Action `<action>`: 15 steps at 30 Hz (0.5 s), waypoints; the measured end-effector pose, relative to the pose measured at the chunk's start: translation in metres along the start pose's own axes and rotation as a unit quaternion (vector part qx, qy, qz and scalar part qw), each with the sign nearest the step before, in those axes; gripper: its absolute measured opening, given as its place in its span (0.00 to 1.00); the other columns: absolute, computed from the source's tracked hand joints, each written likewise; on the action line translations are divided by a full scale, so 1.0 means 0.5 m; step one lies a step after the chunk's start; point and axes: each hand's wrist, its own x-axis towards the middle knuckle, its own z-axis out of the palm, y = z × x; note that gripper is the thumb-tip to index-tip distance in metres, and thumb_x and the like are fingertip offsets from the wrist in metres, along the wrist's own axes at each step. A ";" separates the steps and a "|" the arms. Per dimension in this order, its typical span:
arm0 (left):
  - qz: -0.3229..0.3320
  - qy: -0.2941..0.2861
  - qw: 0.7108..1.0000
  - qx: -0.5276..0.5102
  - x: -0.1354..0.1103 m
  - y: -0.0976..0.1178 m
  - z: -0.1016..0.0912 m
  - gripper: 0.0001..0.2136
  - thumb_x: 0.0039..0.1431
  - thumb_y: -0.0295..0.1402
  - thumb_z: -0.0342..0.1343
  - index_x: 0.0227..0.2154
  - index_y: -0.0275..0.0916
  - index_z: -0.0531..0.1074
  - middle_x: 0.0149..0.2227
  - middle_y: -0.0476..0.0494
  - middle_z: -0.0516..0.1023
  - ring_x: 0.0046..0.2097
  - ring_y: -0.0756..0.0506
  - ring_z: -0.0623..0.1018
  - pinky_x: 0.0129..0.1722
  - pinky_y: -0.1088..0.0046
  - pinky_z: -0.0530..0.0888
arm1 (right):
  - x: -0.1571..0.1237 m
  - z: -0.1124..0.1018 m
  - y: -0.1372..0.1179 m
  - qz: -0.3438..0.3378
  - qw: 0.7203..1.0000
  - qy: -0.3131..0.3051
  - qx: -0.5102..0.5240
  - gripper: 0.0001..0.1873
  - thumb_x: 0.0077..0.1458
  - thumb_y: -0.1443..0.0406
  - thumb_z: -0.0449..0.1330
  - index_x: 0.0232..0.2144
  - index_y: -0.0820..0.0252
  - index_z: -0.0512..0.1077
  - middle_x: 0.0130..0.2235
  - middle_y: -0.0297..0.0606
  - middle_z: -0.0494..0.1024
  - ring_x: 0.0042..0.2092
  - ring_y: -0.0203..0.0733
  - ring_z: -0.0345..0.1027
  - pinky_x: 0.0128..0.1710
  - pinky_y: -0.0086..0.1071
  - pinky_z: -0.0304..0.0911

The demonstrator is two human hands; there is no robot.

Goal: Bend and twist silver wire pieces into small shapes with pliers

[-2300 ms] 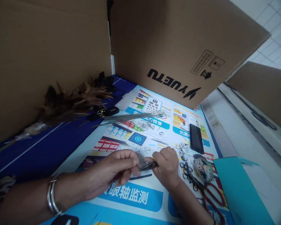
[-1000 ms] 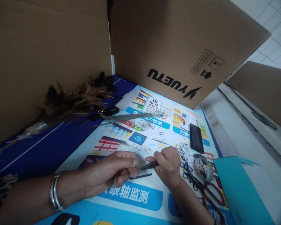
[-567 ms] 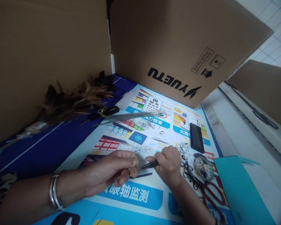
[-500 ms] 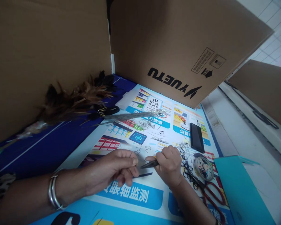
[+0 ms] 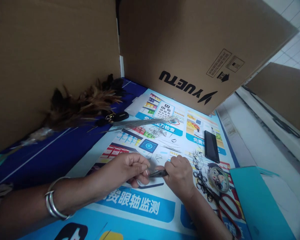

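Observation:
My left hand (image 5: 126,168) is closed in a pinch on a thin bent wire piece (image 5: 146,172) just above the printed poster (image 5: 140,208). My right hand (image 5: 178,175) is wrapped round small dark pliers (image 5: 157,173), whose tips point left and meet the wire. A silver bangle (image 5: 51,203) sits on my left wrist. A bundle of long straight wires (image 5: 145,122) lies farther back on the poster, with loose bent wire pieces (image 5: 165,148) scattered between it and my hands.
Cardboard boxes (image 5: 190,50) wall the back and left. A feather duster (image 5: 82,105) and a black key fob (image 5: 118,116) lie at the left. A black phone (image 5: 211,141), several black rings (image 5: 201,178), a round tape roll (image 5: 217,175), red scissors (image 5: 228,206) and a teal folder (image 5: 257,203) lie at the right.
My left hand has turned and drawn its fingers tighter, bringing the wire piece onto the pliers' tips. The right hand has stayed in place. The view has shifted slightly.

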 end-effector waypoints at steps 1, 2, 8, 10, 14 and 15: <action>0.003 0.001 1.000 0.004 0.000 0.002 0.000 0.12 0.53 0.40 0.55 0.30 0.35 0.68 0.28 0.46 0.77 0.30 0.49 0.76 0.26 0.78 0.70 | 0.000 0.000 -0.001 0.001 1.000 -0.004 0.001 0.18 0.55 0.58 0.56 0.18 0.58 0.62 0.23 0.35 0.64 0.30 0.40 0.54 0.31 0.34 0.43; 0.005 0.000 1.000 0.008 0.000 0.003 -0.001 0.12 0.53 0.40 0.55 0.31 0.35 0.68 0.28 0.46 0.77 0.29 0.49 0.76 0.26 0.78 0.70 | 0.000 -0.001 -0.001 0.002 1.000 -0.008 0.003 0.17 0.55 0.58 0.56 0.18 0.58 0.62 0.23 0.35 0.64 0.30 0.40 0.54 0.31 0.34 0.43; 0.071 0.005 0.991 0.109 -0.001 -0.003 -0.003 0.09 0.58 0.37 0.50 0.33 0.36 0.69 0.29 0.47 0.76 0.29 0.49 0.74 0.28 0.76 0.71 | 0.000 -0.006 -0.005 0.004 0.999 -0.038 0.012 0.16 0.55 0.59 0.57 0.18 0.58 0.63 0.23 0.35 0.65 0.30 0.40 0.55 0.30 0.34 0.43; 0.115 0.021 0.976 0.186 -0.004 -0.009 -0.003 0.08 0.59 0.36 0.48 0.34 0.38 0.70 0.30 0.47 0.76 0.33 0.48 0.76 0.31 0.75 0.71 | 0.000 -0.006 -0.007 0.004 0.999 -0.051 0.017 0.15 0.55 0.60 0.56 0.19 0.58 0.64 0.24 0.36 0.66 0.30 0.40 0.55 0.30 0.34 0.43; 0.231 0.063 0.898 0.368 -0.011 -0.026 -0.008 0.10 0.60 0.34 0.48 0.40 0.41 0.72 0.35 0.45 0.78 0.37 0.44 0.76 0.37 0.71 0.71 | 0.000 -0.008 -0.012 0.008 0.995 -0.093 0.021 0.13 0.54 0.61 0.57 0.20 0.58 0.65 0.24 0.36 0.67 0.29 0.40 0.56 0.30 0.34 0.44; 0.253 0.058 0.882 0.394 -0.012 -0.031 -0.009 0.11 0.59 0.33 0.48 0.42 0.41 0.72 0.36 0.44 0.78 0.37 0.43 0.77 0.38 0.69 0.71 | 0.000 -0.010 -0.013 0.007 0.994 -0.108 0.020 0.11 0.53 0.63 0.58 0.20 0.58 0.66 0.24 0.36 0.67 0.29 0.40 0.57 0.30 0.34 0.44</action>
